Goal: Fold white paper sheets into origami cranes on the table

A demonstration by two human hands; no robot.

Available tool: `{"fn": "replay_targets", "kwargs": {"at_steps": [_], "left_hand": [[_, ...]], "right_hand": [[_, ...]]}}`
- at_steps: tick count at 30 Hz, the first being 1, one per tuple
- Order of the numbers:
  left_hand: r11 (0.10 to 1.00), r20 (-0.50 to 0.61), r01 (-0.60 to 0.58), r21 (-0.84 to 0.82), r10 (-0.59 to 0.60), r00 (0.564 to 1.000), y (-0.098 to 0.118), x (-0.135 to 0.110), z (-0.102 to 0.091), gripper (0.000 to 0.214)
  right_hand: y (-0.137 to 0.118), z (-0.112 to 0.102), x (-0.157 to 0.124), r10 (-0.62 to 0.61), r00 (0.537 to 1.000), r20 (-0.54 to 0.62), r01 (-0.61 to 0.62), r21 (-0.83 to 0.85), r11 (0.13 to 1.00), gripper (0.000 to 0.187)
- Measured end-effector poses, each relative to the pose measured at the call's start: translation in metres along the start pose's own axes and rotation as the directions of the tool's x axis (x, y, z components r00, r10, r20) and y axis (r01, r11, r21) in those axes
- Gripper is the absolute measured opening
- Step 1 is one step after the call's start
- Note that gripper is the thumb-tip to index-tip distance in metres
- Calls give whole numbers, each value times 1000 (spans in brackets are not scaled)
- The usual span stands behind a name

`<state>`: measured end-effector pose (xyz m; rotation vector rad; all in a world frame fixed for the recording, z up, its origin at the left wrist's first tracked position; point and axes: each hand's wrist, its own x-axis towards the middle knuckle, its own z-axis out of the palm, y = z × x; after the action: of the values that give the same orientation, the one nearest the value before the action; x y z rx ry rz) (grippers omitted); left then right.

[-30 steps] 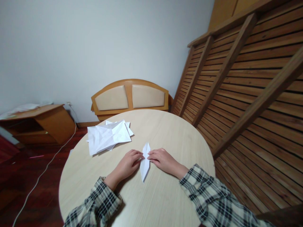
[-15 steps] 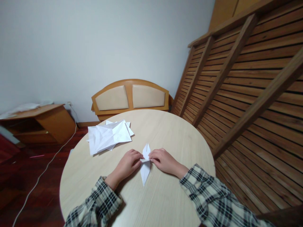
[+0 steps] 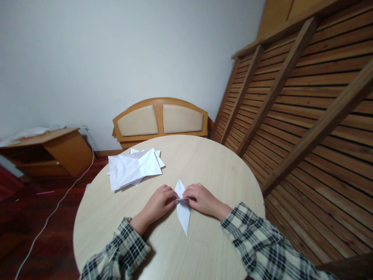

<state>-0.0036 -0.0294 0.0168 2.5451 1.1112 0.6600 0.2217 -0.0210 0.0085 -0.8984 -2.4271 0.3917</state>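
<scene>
A folded white paper (image 3: 183, 218), long and pointed at both ends, is held at its middle between my two hands, low over the round table. My left hand (image 3: 162, 200) pinches its left side, with thumb and fingers closed near the centre crease. From the other side my right hand (image 3: 201, 199) pinches the paper's right edge. The upper point has a slit down its middle, and the lower point reaches toward me. My fingertips partly hide the small folded part at the centre.
Creased white sheets (image 3: 135, 169) lie piled on the left of the pale round table (image 3: 215, 249). Behind it stands a padded headboard (image 3: 160, 118). A slatted wooden frame (image 3: 305, 128) leans along the right. At left are a wooden cabinet (image 3: 68, 149) and a white cable (image 3: 58, 206).
The folded paper has turned slightly, its lower point swinging right and its upper point left. Both hands stay nearly in place, still pinching its middle.
</scene>
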Motion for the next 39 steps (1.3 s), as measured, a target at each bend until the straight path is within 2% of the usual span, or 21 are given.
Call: {"fn": "replay_targets", "kwargs": {"at_steps": [9, 21, 28, 39], "left_hand": [[999, -12, 19, 51, -18, 1000, 1, 0, 5, 9], [994, -21, 89, 71, -87, 996, 4, 3, 10, 21], [991, -30, 87, 104, -84, 996, 4, 4, 12, 27], [993, -74, 86, 80, -80, 994, 0, 4, 16, 28]], "right_hand": [[4, 4, 1, 60, 997, -41, -60, -4, 998, 13], [2, 5, 1, 112, 991, -78, -113, -3, 994, 19], [-1, 6, 3, 222, 966, -133, -207, 114, 972, 4], [-2, 10, 4, 287, 947, -147, -260, 176, 949, 41]]}}
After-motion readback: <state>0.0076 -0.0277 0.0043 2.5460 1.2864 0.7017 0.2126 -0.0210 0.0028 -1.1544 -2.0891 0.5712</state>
